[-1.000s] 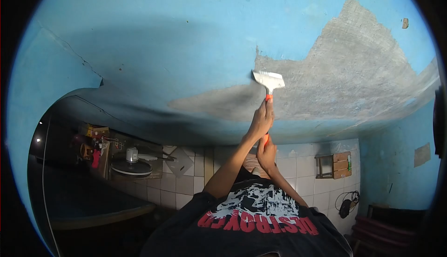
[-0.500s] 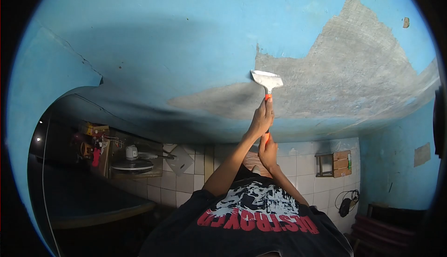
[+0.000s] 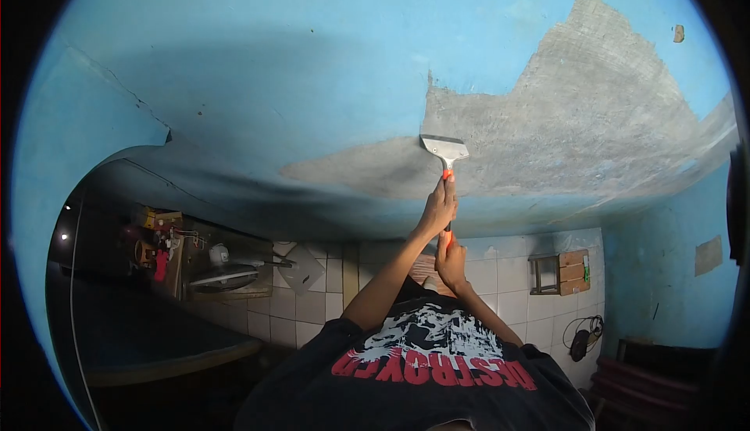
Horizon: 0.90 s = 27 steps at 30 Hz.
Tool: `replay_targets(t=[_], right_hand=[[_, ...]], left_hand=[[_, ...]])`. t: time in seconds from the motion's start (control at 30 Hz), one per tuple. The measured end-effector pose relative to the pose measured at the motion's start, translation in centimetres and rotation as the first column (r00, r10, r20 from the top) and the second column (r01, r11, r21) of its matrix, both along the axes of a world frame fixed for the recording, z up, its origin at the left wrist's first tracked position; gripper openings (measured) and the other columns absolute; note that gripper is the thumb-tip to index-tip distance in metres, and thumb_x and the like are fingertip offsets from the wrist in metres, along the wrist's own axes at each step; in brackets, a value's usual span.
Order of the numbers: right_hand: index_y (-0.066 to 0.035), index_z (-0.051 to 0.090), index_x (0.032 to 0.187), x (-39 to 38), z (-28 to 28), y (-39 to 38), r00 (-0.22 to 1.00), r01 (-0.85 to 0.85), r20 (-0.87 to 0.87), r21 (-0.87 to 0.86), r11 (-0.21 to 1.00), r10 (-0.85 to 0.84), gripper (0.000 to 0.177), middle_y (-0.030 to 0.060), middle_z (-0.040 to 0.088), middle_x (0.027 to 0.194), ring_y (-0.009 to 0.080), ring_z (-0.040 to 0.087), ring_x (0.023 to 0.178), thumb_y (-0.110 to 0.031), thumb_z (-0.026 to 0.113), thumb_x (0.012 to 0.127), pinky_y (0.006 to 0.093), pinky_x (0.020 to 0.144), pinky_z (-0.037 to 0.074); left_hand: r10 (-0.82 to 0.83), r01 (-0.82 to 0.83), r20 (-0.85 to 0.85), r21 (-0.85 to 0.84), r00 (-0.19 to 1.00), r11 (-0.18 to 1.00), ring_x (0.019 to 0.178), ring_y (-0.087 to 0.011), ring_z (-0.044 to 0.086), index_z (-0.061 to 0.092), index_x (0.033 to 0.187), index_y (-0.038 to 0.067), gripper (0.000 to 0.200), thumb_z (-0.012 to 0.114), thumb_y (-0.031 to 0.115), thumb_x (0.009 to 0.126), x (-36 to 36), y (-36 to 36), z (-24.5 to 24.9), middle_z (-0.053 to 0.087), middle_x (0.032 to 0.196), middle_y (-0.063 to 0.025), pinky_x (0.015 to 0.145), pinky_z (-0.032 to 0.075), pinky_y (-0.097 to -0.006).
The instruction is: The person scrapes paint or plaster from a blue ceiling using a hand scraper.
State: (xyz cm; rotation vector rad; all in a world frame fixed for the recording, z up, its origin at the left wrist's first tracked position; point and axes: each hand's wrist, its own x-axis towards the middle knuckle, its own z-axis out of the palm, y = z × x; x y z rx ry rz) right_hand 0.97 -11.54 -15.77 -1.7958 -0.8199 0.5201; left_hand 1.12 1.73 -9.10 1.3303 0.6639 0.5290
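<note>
A wide-bladed scraper [image 3: 445, 148] with an orange and black handle is held in both hands. My left hand [image 3: 440, 211] is wrapped round the upper handle, just below the metal head. Lower down, my right hand [image 3: 451, 262] grips the handle's end. The blade's edge lies at the left side of a bare grey patch [image 3: 562, 110], by the border with the blue painted wall [image 3: 297, 87]. That patch has a jagged upper outline.
A fan [image 3: 224, 275] stands low on the left near cluttered items. On the tiled floor [image 3: 512, 275] are a small wooden stool [image 3: 574, 272] and a dark coiled cable [image 3: 580, 343]. A dark curved-edged surface [image 3: 172, 362] is at lower left.
The scraper and both hands have moved a little down the wall. Its head now shows tilted differently, with the dark blade edge visible. The fan's head has turned.
</note>
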Motion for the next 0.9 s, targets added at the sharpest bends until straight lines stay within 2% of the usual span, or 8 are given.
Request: replay_targets(t=[0.07,0.13,0.23,0.43,0.47,0.63,0.83,0.9], right_hand=[[0.005,0.058,0.095,0.3,-0.5,0.0,1.000,0.019,0.011,-0.034,0.999,-0.018,0.033,0.0314,0.058,0.070,0.0518,0.060,0.067,-0.025,0.049,0.106,0.0527,0.052,0.041],[0.005,0.058,0.096,0.9,2.2,0.6,0.999,-0.015,0.039,0.061,0.998,0.012,0.035,0.0324,0.058,0.072,0.0518,0.061,0.070,-0.027,0.049,0.106,0.0535,0.054,0.043],[0.006,0.058,0.097,1.6,6.5,1.3,0.999,-0.023,0.033,0.002,1.000,0.023,0.036,0.0332,0.059,0.073,0.0513,0.062,0.072,-0.027,0.049,0.106,0.0540,0.056,0.043],[0.005,0.058,0.096,0.4,0.4,-0.7,1.000,-0.006,-0.031,-0.020,1.000,0.006,0.035,0.0309,0.057,0.067,0.0506,0.061,0.067,-0.028,0.049,0.106,0.0532,0.055,0.043],[0.005,0.058,0.096,0.4,0.9,-0.7,1.000,-0.004,-0.031,-0.019,1.000,0.004,0.035,0.0309,0.057,0.067,0.0506,0.061,0.067,-0.028,0.049,0.106,0.0532,0.055,0.043],[0.004,0.058,0.097,1.4,4.2,-0.4,0.999,-0.035,-0.013,-0.034,0.999,0.035,0.035,0.0307,0.058,0.069,0.0504,0.062,0.068,-0.029,0.049,0.106,0.0527,0.057,0.044],[0.005,0.058,0.097,1.4,-0.2,-0.7,0.999,-0.033,-0.018,-0.048,0.998,0.032,0.035,0.0300,0.058,0.067,0.0501,0.061,0.065,-0.028,0.049,0.106,0.0524,0.054,0.042],[0.005,0.058,0.097,1.5,0.8,-0.6,0.999,-0.038,-0.009,-0.053,0.998,0.038,0.035,0.0303,0.058,0.068,0.0500,0.061,0.066,-0.028,0.049,0.106,0.0524,0.054,0.042]], left_hand=[[-0.008,0.008,-0.030,-0.016,1.000,1.000,0.045,-0.0152,0.048,0.044,0.105,0.003,0.045,0.036,0.047,0.108,0.2,0.1,0.5,0.046,0.061,-0.0043,0.042,0.039,-0.0309],[-0.023,0.019,0.035,0.108,0.999,0.994,0.045,-0.0154,0.048,0.044,0.106,0.003,0.043,0.036,0.045,0.109,0.1,0.2,3.8,0.046,0.060,-0.0044,0.043,0.039,-0.0309],[-0.016,0.011,0.078,0.067,0.997,0.998,0.044,-0.0147,0.046,0.045,0.109,0.003,0.042,0.038,0.044,0.109,1.0,1.1,5.9,0.045,0.060,-0.0038,0.042,0.038,-0.0311],[-0.004,0.006,0.035,-0.037,0.999,0.999,0.045,-0.0117,0.042,0.044,0.113,0.004,0.045,0.038,0.048,0.108,0.1,-0.3,0.2,0.041,0.062,-0.0015,0.042,0.035,-0.0290],[0.008,-0.007,0.010,-0.113,1.000,0.994,0.045,-0.0112,0.042,0.044,0.114,0.004,0.045,0.038,0.048,0.108,0.1,-0.4,0.5,0.040,0.062,-0.0008,0.042,0.035,-0.0287],[-0.010,0.017,0.070,-0.102,0.998,0.995,0.045,-0.0105,0.041,0.044,0.114,0.005,0.044,0.039,0.049,0.108,0.5,-0.1,2.7,0.038,0.062,-0.0004,0.042,0.035,-0.0283],[0.020,-0.013,0.069,-0.111,0.997,0.994,0.045,-0.0108,0.040,0.044,0.114,0.006,0.043,0.040,0.048,0.108,0.7,-0.4,-0.8,0.038,0.063,-0.0001,0.042,0.034,-0.0280],[0.021,-0.014,0.048,-0.129,0.999,0.992,0.045,-0.0109,0.040,0.044,0.113,0.006,0.042,0.040,0.048,0.108,0.6,-0.4,0.6,0.038,0.063,-0.0001,0.042,0.034,-0.0282]])
